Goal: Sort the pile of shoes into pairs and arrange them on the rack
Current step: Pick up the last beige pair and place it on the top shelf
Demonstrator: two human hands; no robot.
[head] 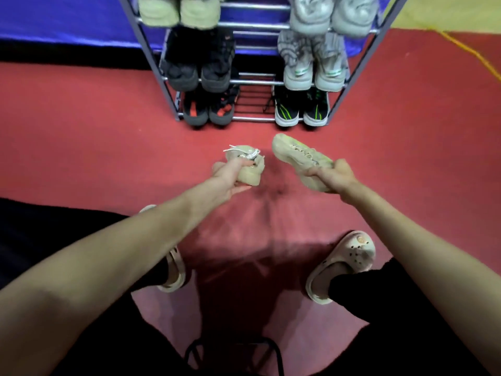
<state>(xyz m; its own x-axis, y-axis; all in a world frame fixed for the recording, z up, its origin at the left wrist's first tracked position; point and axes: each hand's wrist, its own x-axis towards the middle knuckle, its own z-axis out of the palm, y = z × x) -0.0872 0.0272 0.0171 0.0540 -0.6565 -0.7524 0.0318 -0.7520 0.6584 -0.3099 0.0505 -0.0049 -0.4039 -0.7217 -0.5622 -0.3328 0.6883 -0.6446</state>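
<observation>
left hand [227, 177]: one beige shoe [248, 169] gripped at heel | right hand [334, 176]: matching beige shoe [295, 156] gripped | both held above red floor [81, 131], before rack [257, 82]

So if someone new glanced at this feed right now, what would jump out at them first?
Two beige sneakers held over the red floor: the left hand grips one, the right hand the other. Just beyond stands the metal rack, its shelves already lined with pairs, such as the black-and-green pair at bottom right.
</observation>
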